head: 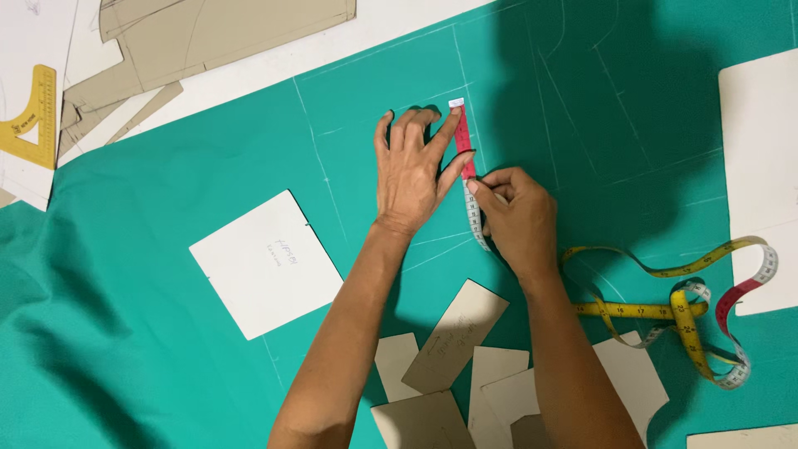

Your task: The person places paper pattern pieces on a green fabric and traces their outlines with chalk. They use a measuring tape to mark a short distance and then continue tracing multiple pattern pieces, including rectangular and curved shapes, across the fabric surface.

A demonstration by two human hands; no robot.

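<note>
— Head view, left to right: what are your hands on?

— At the far left edge a yellow set square (pixel 29 116) lies on white paper. Next, a white square card (pixel 266 264) rests on the green fabric (pixel 141 249). Your left hand (pixel 409 170) lies flat and open, fingers spread, its fingertips pressing the red end of the tape measure (pixel 464 141) against a chalk line. Just beside it, your right hand (pixel 517 218) is closed, pinching the tape between thumb and forefinger.

— Any containers?

— I see none with anything in them; only flat card pattern pieces (pixel 453 337) below your forearms.

— What is hidden?

— The tape passes under your right hand, and its yellow loose length (pixel 690 320) coils at the right. Your arms cover parts of the lower pieces, and the writing on the cards is too faint to make out. A white sheet (pixel 761 166) is cut off at the right edge, possibly more pattern paper.
</note>
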